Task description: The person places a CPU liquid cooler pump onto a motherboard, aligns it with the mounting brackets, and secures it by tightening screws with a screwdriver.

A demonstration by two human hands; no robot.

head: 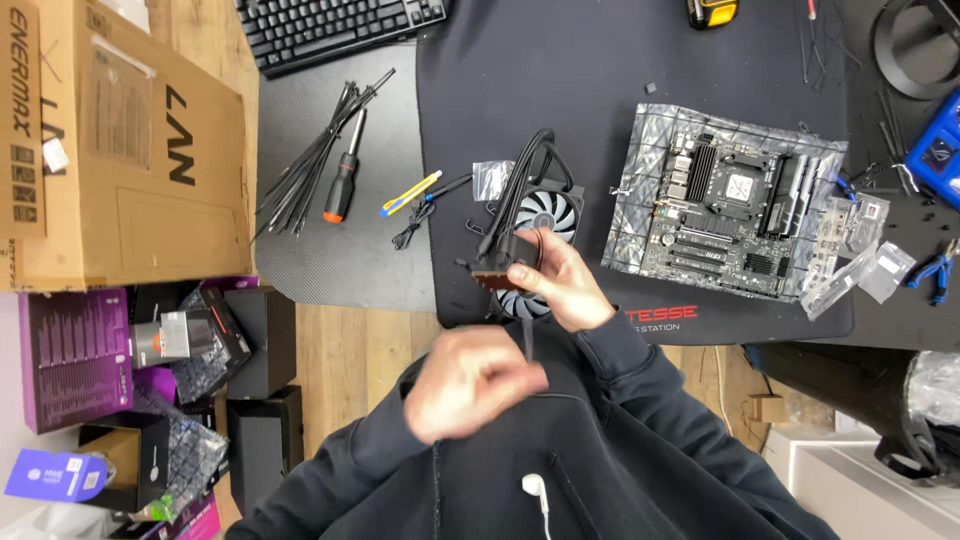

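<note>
Against right hand (562, 285), cooler (525, 250) lengthwise away.

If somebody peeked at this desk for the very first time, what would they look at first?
Probably the two hands in the middle: the right hand grips a copper-bottomed cooler block with black hoses, over a fan on the dark mat, while the left hand pinches a thin black cable below it. Next, the green-black motherboard on its silvery bag at the right, and the big cardboard box at the left.
</note>
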